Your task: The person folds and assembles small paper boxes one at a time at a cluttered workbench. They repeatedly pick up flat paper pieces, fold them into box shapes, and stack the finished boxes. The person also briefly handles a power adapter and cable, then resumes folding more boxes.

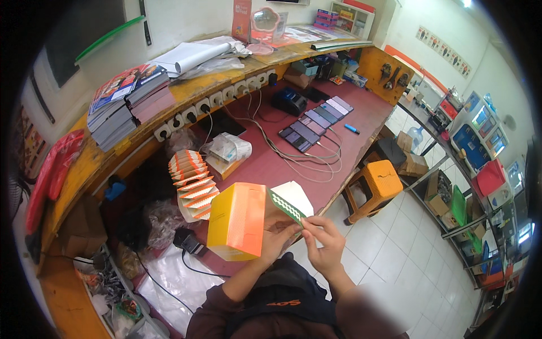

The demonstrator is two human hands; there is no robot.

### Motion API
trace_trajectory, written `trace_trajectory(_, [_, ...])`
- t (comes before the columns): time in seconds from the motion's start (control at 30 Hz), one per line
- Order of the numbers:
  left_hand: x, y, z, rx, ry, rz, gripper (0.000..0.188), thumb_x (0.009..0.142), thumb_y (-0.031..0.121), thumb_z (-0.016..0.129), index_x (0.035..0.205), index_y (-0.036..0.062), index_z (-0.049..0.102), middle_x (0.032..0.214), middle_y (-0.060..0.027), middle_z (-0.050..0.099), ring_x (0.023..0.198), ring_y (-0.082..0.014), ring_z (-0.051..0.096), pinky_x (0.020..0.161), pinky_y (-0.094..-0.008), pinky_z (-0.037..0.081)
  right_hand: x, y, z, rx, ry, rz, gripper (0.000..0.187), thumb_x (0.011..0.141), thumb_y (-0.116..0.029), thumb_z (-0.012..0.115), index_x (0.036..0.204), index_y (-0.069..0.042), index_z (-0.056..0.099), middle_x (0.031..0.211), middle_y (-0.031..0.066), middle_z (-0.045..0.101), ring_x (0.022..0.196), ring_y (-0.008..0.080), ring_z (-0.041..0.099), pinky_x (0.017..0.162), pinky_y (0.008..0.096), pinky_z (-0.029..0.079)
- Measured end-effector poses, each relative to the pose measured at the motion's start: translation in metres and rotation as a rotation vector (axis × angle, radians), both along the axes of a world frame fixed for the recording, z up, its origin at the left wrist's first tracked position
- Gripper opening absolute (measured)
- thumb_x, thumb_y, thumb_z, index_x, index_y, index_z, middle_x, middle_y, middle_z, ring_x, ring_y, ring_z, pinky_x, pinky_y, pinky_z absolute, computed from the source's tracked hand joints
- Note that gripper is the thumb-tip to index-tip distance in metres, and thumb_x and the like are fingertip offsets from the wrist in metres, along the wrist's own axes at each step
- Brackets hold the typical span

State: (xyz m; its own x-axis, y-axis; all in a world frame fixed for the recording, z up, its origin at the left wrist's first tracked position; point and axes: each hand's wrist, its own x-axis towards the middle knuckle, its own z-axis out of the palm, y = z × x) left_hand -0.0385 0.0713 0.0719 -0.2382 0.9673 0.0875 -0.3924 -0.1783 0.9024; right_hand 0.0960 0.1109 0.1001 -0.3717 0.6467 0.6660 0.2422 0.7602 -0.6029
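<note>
My left hand holds an orange and yellow cardboard box upright by its lower right side. My right hand pinches the box's open white flap, which has a green patterned edge and sticks out to the right. Both hands are close together above the near edge of the dark red counter. A leaning row of flat folded orange and white boxes stands on the counter just left of the held box.
A row of phones lies on the counter with charging cables running to wall sockets. A wrapped package, a black device, stacked magazines and an orange stool on the tiled floor are nearby.
</note>
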Motion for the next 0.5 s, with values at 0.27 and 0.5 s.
trace_trajectory(0.27, [-0.001, -0.004, 0.005, 0.001, -0.558, -0.168, 0.032, 0.087, 0.004, 0.052, 0.119, 0.0054, 0.047, 0.110, -0.0069, 0.057, 0.094, -0.0138, 0.059, 0.069, -0.0259, 0.054, 0.016, 0.016, -0.006, 0.201, -0.210, 0.036, 0.061, 0.064, -0.005, 0.073, 0.122, -0.009, 0.053, 0.122, 0.0177, 0.050, 0.110, 0.0350, 0.052, 0.095, 0.0480, 0.039])
trace_trajectory(0.5, [-0.002, 0.002, 0.007, 0.154, -1.002, -0.355, 0.040, 0.092, 0.025, 0.047, 0.125, 0.0031, 0.045, 0.116, -0.0110, 0.057, 0.101, -0.0215, 0.059, 0.074, -0.0278, 0.051, 0.025, 0.025, -0.008, 0.117, 0.062, -0.094, 0.045, 0.063, 0.003, 0.072, 0.105, -0.004, 0.057, 0.091, 0.0117, 0.063, 0.077, 0.0249, 0.064, 0.063, 0.0280, 0.053])
